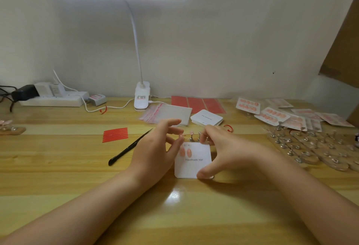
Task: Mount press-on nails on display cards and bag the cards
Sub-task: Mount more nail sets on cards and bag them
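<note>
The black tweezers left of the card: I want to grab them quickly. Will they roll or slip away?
The black tweezers look slim and flat-lying, so rolling seems unlikely. The wooden table looks glossy, so a sideways nudge would probably slide or spin them. They look light; pinching mid-body seems safest.

White card [194, 164] between hands – "Handmade Nail"; print on stacked cards [206, 119], lamp-base label [141, 97] – illegible.

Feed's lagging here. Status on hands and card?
Left hand pinching a pink nail. Right hand steadying the card. Two nails mounted. Nothing in the way.
</note>
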Available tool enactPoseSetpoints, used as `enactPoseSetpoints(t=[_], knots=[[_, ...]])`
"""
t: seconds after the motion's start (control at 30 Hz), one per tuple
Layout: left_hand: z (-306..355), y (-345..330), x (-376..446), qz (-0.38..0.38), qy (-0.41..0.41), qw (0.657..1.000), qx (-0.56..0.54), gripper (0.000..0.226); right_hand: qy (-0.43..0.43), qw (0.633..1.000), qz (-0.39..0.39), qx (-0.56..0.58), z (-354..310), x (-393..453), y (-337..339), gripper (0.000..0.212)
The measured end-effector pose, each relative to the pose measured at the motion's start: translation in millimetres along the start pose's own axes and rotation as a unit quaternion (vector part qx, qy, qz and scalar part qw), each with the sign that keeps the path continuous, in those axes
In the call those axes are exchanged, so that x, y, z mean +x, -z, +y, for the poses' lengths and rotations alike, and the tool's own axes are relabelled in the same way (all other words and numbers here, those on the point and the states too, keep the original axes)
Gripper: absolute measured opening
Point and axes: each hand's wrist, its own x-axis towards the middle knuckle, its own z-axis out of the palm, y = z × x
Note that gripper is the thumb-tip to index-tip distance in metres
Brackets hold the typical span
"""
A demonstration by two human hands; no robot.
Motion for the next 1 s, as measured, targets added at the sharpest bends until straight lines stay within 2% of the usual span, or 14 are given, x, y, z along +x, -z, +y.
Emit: enactPoseSetpoints(t=[0.13, 0.23, 0.4, 0.47, 0.57, 0.67, 0.77, 0.87, 1.0], knots=[[-2.4, -0.9, 0.5, 0.002, 0.034, 0.999, -0.003, 0.04, 0.024, 0.997, 0.077, -0.008, 0.0, -1.0, -4.1, 0.071], [-2.3, -0.4, 1.3, 0.0, 0.056, 0.997, -0.049, 0.036, 0.044, 0.993, 0.111, -0.017, -1.9, -0.9, -7.4, 0.071], [-4.6, 2.0, 2.7, 0.008, 0.021, 0.998, -0.059, 0.025, 0.065, 0.988, 0.139, 0.014, -5.2, 0.8, -15.6, 0.073], [-7.0, 2.6, 3.6, 0.022, 0.011, 0.998, -0.057, 0.021, 0.077, 0.983, 0.145, 0.083, -6.9, 1.7, -19.3, 0.075], [-8.8, 5.1, 7.8, 0.054, -0.006, 0.995, -0.081, 0.021, 0.06, 0.943, 0.17, 0.28, -13.1, 5.3, -24.3, 0.069], [-5.9, 9.6, 12.9, 0.09, -0.022, 0.988, -0.125, 0.019, 0.03, 0.888, 0.159, 0.431, -18.6, 7.0, -21.1, 0.035], [2.3, 15.4, 17.9, 0.11, -0.014, 0.976, -0.187, 0.017, 0.049, 0.857, 0.142, 0.493, -26.1, 2.8, -12.6, 0.017], [15.6, 22.2, 23.1, 0.137, -0.018, 0.964, -0.225, 0.02, 0.087, 0.835, 0.149, 0.523, -36.5, -4.6, -1.1, 0.024], [32.8, 32.1, 28.9, 0.163, -0.029, 0.951, -0.26, 0.023, 0.133, 0.83, 0.176, 0.512, -50.6, -17.8, 11.5, 0.028]])
